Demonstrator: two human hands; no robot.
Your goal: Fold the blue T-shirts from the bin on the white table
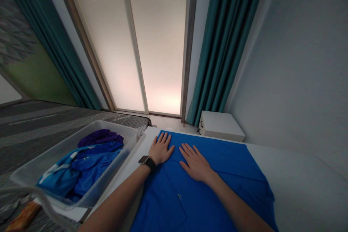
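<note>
A blue garment (228, 159) lies spread out over a white table (293, 174), with a few creases and a small light mark near its lower middle. Its kind is not clear from what shows. My left hand (161, 148) rests flat near the garment's far left edge, fingers spread, with a dark watch (147, 162) on the wrist. Palm down on the cloth just to the right is my right hand (196, 163), its fingers stretched out. Neither hand grips anything. The garment's near end runs out of view at the bottom.
Left of the table stands a clear plastic bin (108, 185) holding blue and purple clothes (95, 156). It is beside a grey striped bed (21, 130). A white cabinet (221, 125) stands beyond the table. Farther back are sliding doors (160, 61) and green curtains (225, 43).
</note>
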